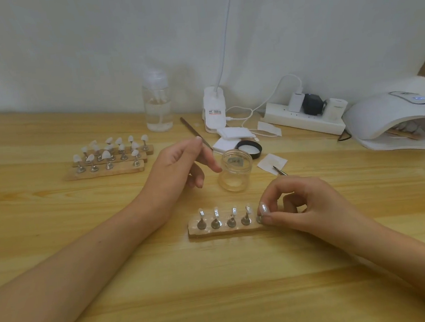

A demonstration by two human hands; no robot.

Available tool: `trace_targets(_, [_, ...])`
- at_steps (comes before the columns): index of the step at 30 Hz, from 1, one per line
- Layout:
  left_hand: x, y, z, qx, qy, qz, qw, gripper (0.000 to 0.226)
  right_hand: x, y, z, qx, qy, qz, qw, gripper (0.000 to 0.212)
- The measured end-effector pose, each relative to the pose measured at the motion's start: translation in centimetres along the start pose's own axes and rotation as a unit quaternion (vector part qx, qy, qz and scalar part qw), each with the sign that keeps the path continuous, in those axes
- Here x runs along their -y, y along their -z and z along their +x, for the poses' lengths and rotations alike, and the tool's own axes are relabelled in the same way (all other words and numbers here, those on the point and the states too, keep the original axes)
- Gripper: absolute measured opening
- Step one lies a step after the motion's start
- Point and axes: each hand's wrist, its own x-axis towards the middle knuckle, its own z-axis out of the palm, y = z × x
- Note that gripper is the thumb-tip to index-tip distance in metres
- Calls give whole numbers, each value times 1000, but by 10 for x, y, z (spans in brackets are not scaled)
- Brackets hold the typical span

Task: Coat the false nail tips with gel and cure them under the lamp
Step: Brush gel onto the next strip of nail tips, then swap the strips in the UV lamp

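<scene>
A wooden strip (pixel 221 232) near the table's middle carries several metal stands with clear false nail tips (pixel 216 212). My right hand (pixel 306 203) pinches the rightmost stand and its tip (pixel 263 210) at the strip's right end. My left hand (pixel 180 164) holds a thin gel brush (pixel 192 131) between thumb and fingers, its handle pointing up and away. An open clear gel jar (pixel 235 170) stands just right of my left hand. The white curing lamp (pixel 394 117) sits at the far right with another strip of tips inside it.
Three more strips with white nail tips (pixel 110 157) lie at the left. A pump bottle (pixel 157 103), a white lamp base (pixel 214 111), a power strip (pixel 303 118), cotton pads (pixel 232 135), the jar's black lid (pixel 249 149) and a second tool (pixel 280 170) on a wipe stand behind.
</scene>
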Motion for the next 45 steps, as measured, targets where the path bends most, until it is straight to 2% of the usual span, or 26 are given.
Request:
trace_targets(5, [2,1,0,3,-4,4,1000,44,-1,3,3,43,10,-89,995,38])
trace_targets(9, [1,1,-1,-3,-2,8,1000,43,-1,2,3,32,38,-117,992,25])
trace_targets(13, [-2,-1,-4,-18,-1,36,999,42,-6,15,-11,-22,52,-97,994,24])
trace_targets(16, [-10,-5,-12,-21,-92,105,990,31,-22,44,-29,-67,36,-92,993,21])
trace_targets(19, [-20,-22,-22,14,-212,200,956,14,-49,85,-51,-116,-15,-121,986,18])
trace_targets(21, [-24,-41,-27,59,-229,285,929,15,-72,113,-62,-149,-53,-132,979,19])
trace_targets(24, [-24,-74,-22,136,-208,373,894,24,-109,151,-68,-190,-82,-158,965,21])
trace_targets(28, [-22,-126,13,192,-171,449,856,20,-145,185,-60,-208,-103,-199,952,28])
trace_targets(32, [-10,-190,73,232,-49,440,866,53,-168,207,-44,-201,-94,-197,955,27])
trace_targets(35, [2,-227,114,235,18,422,876,73,-181,220,-29,-201,-125,-202,950,24])
trace_targets(37, [13,-240,133,229,32,426,875,74,-187,231,-25,-195,-156,-195,948,22])
trace_targets(40, [30,-246,148,211,25,428,878,62,-197,259,-33,-167,-193,-163,953,29])
trace_targets(41, [34,-245,151,211,24,423,881,58,-202,270,-36,-193,-203,-153,948,29])
trace_targets(43, [41,-243,156,219,27,411,885,51,-217,288,-40,-293,-227,-162,915,28])
trace_targets(45, [45,-241,162,231,33,391,890,48,-231,294,-36,-339,-254,-207,882,38])
